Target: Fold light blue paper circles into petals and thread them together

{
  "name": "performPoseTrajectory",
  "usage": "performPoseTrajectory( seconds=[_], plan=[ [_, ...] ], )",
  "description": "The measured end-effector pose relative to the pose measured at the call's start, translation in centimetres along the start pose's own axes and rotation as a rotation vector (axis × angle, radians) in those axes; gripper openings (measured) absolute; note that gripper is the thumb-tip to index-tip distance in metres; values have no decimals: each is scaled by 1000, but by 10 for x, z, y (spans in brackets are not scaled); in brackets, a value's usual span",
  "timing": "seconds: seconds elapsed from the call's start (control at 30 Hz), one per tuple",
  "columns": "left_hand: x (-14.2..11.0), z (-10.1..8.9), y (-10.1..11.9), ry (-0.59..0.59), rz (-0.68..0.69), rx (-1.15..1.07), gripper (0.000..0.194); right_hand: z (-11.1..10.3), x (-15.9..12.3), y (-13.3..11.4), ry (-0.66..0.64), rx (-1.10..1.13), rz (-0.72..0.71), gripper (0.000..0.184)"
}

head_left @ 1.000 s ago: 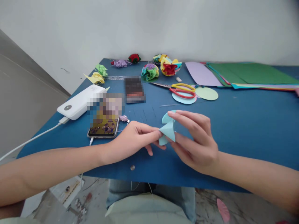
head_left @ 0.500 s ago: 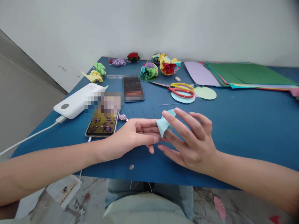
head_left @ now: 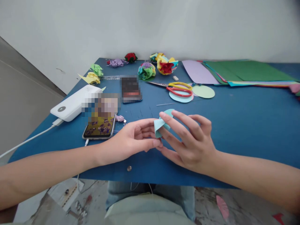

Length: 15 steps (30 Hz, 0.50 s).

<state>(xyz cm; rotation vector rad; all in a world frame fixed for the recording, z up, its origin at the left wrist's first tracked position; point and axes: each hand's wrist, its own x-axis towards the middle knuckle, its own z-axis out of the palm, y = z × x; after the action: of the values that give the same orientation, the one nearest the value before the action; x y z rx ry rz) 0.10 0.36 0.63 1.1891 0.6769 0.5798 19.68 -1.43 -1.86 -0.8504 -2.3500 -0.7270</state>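
Observation:
Both hands meet over the near middle of the blue table (head_left: 246,125) around a folded light-blue paper piece (head_left: 159,123). My left hand (head_left: 133,137) comes in from the left, its thumb and fingers closed on the paper's lower end. My right hand (head_left: 189,140) reaches from the right with its fingers curved, the index and thumb pinching the paper's top fold. The paper is held just above the table surface, partly hidden behind my right fingers.
A phone (head_left: 99,126) and white power bank (head_left: 73,102) with a cable lie at left. Red-and-yellow scissors (head_left: 179,88) rest on paper circles (head_left: 203,91). Several crumpled paper flowers (head_left: 146,71) sit at the back, coloured paper sheets (head_left: 243,73) at the back right.
The light-blue paper has been folded tighter and turned. My left fingers have closed around its lower end, and both hands have shifted slightly left.

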Motion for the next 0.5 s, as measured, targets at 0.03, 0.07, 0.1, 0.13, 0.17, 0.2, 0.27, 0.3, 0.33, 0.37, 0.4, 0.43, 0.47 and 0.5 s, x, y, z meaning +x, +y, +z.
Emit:
performPoseTrajectory(
  seconds=[0.03,0.07,0.1,0.13,0.17,0.2,0.27,0.3,0.33,0.37,0.4,0.43,0.47,0.5],
  plan=[
    [-1,1,0,8,1,16,44,0,-1,0,0,3,2,32],
    [-2,1,0,16,5,31,41,1,-1,-1,1,4,5,32],
    [-3,1,0,21,11,45,39,1,-2,-1,-3,3,8,33],
    [-4,1,0,28,20,57,38,1,-3,-1,-11,0,9,33],
    [-5,0,-1,33,32,72,37,1,-3,-1,-18,-4,8,34],
    [-6,0,-2,39,45,92,36,1,-3,-2,-24,-8,1,35],
    [-7,0,-3,57,62,152,35,2,-3,-2,-33,-13,-10,36],
    [-7,0,-4,75,71,193,33,2,-3,-2,-36,-13,-14,37],
    [-6,0,-5,97,81,238,32,2,-2,-2,-42,-11,-20,38],
    [-5,0,-6,122,91,285,31,2,-2,-2,-52,-7,-25,38],
    [-4,0,-7,148,104,338,31,2,-1,-1,-61,0,-30,37],
    [-3,-1,-8,173,123,395,31,2,-1,-1,-67,15,-35,36],
    [-1,-2,-9,198,147,462,31,1,-1,-1,-73,46,-40,35],
    [0,-3,-10,225,182,538,32,0,-1,0,-73,100,-37,33]
  ],
)
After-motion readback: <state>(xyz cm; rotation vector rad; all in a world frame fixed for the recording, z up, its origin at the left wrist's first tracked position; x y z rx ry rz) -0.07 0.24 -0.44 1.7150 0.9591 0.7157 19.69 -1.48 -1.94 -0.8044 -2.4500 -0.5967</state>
